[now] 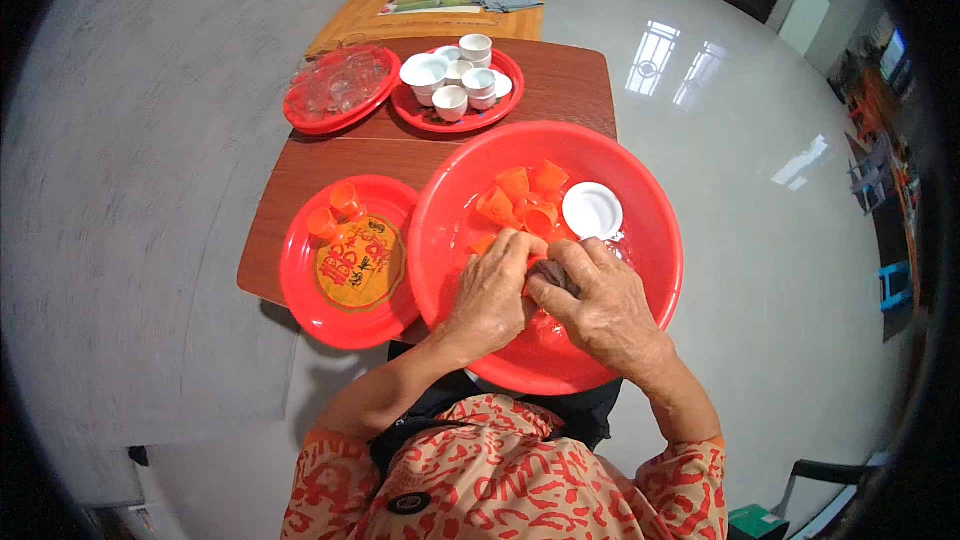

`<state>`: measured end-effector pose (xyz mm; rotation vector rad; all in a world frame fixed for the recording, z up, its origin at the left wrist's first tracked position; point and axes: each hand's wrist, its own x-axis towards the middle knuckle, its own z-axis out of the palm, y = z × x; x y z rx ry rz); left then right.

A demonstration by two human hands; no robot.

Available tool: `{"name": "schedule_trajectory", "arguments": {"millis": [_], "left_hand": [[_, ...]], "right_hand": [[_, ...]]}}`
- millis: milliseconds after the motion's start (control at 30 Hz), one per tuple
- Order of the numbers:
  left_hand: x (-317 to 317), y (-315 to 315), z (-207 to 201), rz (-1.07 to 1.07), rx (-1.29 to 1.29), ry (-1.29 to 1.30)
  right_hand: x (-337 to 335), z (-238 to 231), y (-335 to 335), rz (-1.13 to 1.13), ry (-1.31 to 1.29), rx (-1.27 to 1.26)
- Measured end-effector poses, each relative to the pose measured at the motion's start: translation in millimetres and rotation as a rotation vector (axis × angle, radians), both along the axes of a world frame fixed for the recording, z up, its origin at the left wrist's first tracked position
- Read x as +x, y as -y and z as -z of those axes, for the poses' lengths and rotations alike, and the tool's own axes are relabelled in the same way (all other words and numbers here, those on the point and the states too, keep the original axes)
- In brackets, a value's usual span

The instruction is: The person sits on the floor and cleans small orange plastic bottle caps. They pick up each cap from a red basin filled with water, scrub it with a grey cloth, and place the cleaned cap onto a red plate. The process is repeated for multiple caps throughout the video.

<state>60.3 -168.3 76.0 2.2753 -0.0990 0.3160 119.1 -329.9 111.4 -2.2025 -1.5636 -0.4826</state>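
Both my hands meet over the near middle of a large red basin point(640, 190) that holds water. My right hand point(605, 305) is closed around a dark grey-brown cloth or scrubber point(556, 276), bunched between thumb and fingers. My left hand point(495, 290) is curled against it, fingers bent; a sliver of orange-red shows there, but what it grips is mostly hidden. Just beyond my fingers, several small orange cups point(513, 183) lie tipped about in the basin. A white saucer point(592, 211) is to their right.
Left of the basin, a red tray point(300, 308) carries two orange cups point(346, 200). Farther back, one red tray point(515, 105) bears white cups and bowls point(450, 101); another holds clear glasses point(345, 80). These stand on a brown table point(575, 80), with a lighter wooden table point(350, 10) behind.
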Motion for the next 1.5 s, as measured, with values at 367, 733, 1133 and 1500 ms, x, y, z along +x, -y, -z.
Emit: {"name": "schedule_trajectory", "arguments": {"millis": [367,733,1133,1500], "left_hand": [[0,-7,8,0.125,-0.549,-0.092],[14,6,10,-0.011,-0.795,0.253],[7,9,23,-0.074,-0.030,0.179],[-57,-75,9,-0.428,-0.390,0.332]], "right_hand": [[41,17,1,0.060,-1.043,0.481],[22,20,1,-0.059,-1.657,0.572],[10,35,25,0.080,-1.009,0.142],[23,32,32,0.208,-0.660,-0.185]]}}
